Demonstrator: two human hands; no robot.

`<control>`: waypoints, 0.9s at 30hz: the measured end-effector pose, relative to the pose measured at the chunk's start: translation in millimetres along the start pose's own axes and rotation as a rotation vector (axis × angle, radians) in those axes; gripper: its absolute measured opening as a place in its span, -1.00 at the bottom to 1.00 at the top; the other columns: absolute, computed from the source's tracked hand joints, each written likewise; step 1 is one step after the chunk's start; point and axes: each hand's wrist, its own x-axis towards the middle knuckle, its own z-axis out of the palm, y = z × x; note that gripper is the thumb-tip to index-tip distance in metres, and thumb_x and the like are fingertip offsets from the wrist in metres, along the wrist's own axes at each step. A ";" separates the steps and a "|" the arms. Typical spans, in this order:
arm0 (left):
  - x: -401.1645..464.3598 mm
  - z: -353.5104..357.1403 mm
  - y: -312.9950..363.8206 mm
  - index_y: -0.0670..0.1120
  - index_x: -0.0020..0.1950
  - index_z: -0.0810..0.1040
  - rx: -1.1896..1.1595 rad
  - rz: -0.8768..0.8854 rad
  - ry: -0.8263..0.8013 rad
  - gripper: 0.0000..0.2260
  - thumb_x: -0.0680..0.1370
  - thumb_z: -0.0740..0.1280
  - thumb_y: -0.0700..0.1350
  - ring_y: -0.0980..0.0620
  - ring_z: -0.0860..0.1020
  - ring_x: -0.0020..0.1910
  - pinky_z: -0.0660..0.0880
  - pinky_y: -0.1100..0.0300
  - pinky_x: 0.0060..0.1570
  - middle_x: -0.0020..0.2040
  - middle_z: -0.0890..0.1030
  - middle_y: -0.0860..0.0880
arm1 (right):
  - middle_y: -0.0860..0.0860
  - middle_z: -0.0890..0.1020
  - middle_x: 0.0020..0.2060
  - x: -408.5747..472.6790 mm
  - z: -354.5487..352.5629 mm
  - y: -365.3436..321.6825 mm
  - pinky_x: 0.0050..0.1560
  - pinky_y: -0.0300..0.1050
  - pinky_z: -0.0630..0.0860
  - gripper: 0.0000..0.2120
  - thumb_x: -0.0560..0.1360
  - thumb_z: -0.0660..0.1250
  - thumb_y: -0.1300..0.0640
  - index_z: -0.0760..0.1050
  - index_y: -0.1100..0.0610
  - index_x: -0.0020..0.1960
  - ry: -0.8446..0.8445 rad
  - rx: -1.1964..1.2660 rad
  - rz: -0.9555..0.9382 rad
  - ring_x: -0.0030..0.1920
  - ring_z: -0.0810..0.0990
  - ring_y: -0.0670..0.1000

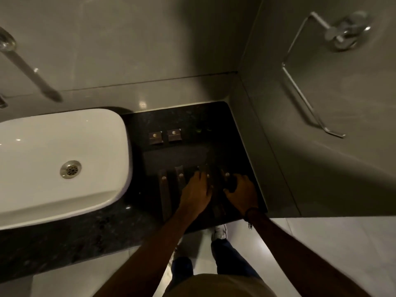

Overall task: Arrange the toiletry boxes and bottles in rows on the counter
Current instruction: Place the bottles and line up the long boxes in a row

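On the dark tray (192, 153), two small square brown boxes (155, 137) (174, 135) sit side by side at the back. In front of them, long dark boxes lie in a row: one (164, 194) at the left and a second (180, 179) beside it. My left hand (196, 190) grips a third long box (207, 175) between fingers and thumb. A fourth long box (218, 209) shows between my hands. My right hand (242, 194) is curled around a small dark object (231, 183); what it is stays unclear. Faint green bottles (202, 129) stand at the back right.
The black stone counter (64, 249) holds a white basin (53, 163) to the left of the tray. A wall closes off the right side with a chrome towel ring (308, 86). The tap (27, 67) hangs at upper left. My legs and a shoe (219, 232) show below the counter edge.
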 end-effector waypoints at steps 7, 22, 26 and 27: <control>8.2 40.1 34.6 -0.15 0.44 0.19 -0.028 -0.393 0.070 -0.26 0.44 0.45 0.13 -0.20 0.60 0.13 0.59 -0.04 0.02 0.32 0.44 -0.19 | 0.12 0.57 0.16 15.2 -4.1 30.4 0.18 0.11 0.54 -0.48 0.32 0.54 0.04 0.51 0.11 0.23 -0.076 0.048 -0.039 0.17 0.55 0.17; 12.7 45.2 31.5 -0.11 0.36 0.32 -0.082 -0.568 0.102 -0.42 0.44 0.48 0.01 -0.14 0.54 0.19 0.52 -0.02 0.11 0.35 0.41 -0.12 | 0.08 0.54 0.18 29.2 7.5 30.5 0.10 0.14 0.60 -0.44 0.32 0.54 -0.02 0.44 0.05 0.25 -0.092 0.161 -0.079 0.14 0.57 0.11; 16.4 45.0 31.2 -0.10 0.36 0.33 -0.074 -0.560 0.093 -0.41 0.44 0.47 0.04 -0.13 0.54 0.18 0.53 -0.02 0.10 0.35 0.40 -0.11 | 0.06 0.57 0.15 31.1 10.1 30.9 0.04 0.11 0.63 -0.44 0.29 0.55 -0.05 0.45 0.04 0.22 -0.076 0.156 -0.063 0.09 0.59 0.09; 16.2 45.6 30.5 -0.10 0.36 0.33 -0.074 -0.557 0.093 -0.41 0.44 0.47 0.04 -0.13 0.54 0.19 0.53 -0.02 0.10 0.36 0.40 -0.11 | 0.06 0.57 0.15 31.7 11.7 31.7 0.04 0.10 0.63 -0.43 0.29 0.55 -0.05 0.45 0.04 0.22 -0.074 0.155 -0.068 0.10 0.59 0.09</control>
